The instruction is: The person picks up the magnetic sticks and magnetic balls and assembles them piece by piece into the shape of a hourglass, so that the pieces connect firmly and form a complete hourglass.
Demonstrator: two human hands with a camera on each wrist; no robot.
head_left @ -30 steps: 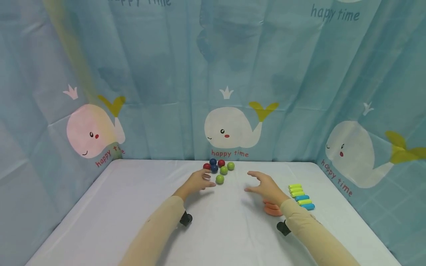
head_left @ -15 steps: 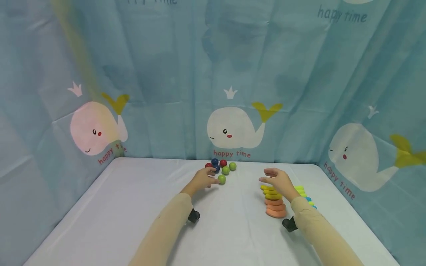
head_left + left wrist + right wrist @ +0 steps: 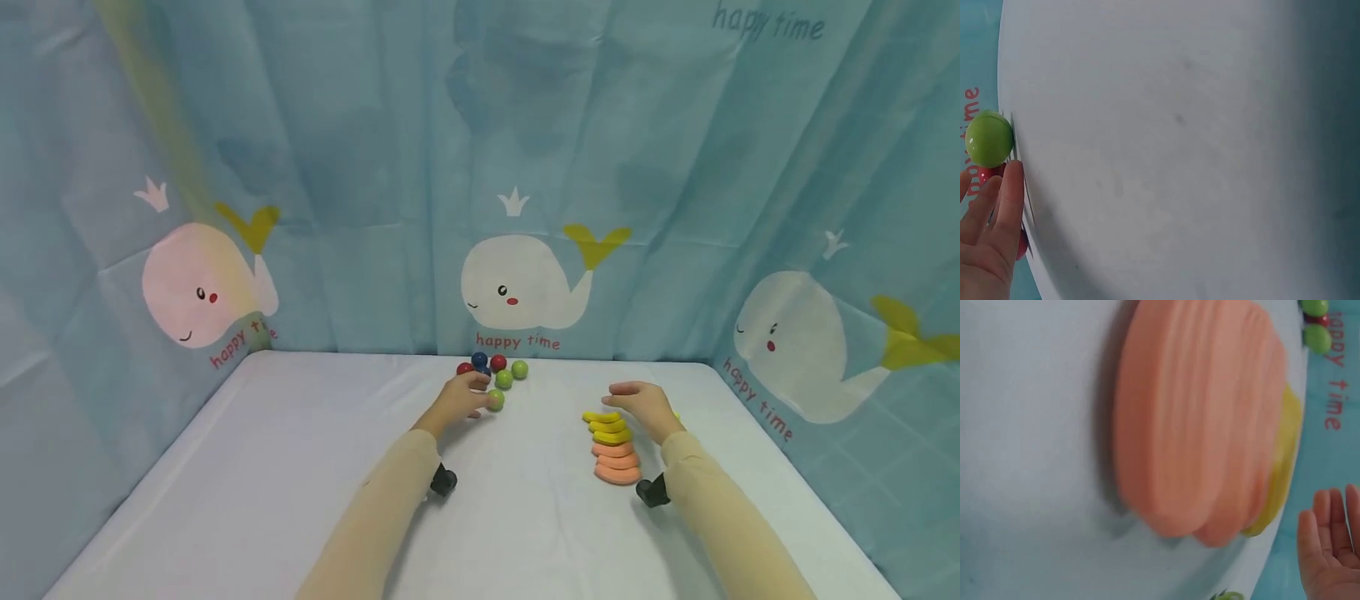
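Note:
In the head view, my left hand (image 3: 455, 402) reaches to the nearest glossy green ball (image 3: 497, 399), its fingers overlapping the ball's left side. The left wrist view shows the green ball (image 3: 989, 139) just beyond outstretched fingers (image 3: 1011, 194). Over the right part of the table hovers my right hand (image 3: 647, 408), holding nothing, fingers extended. Beside it lies a row of curved yellow pieces (image 3: 611, 427), then salmon-orange ones (image 3: 617, 473) nearer the front. Up close in the right wrist view, the orange pieces (image 3: 1175, 425) look ridged; the right hand (image 3: 1332, 550) shows at the edge.
Behind the nearest ball cluster more green (image 3: 521, 369), red (image 3: 498, 362) and blue balls (image 3: 479, 359) at the table's back edge. The right arm mostly hides the lime and blue sticks. A whale-print curtain (image 3: 360, 275) encloses the white table (image 3: 300, 450).
My right hand has moved right, uncovering the yellow and orange pieces and covering the sticks. My left hand has edged right, its fingers now overlapping the nearest green ball.

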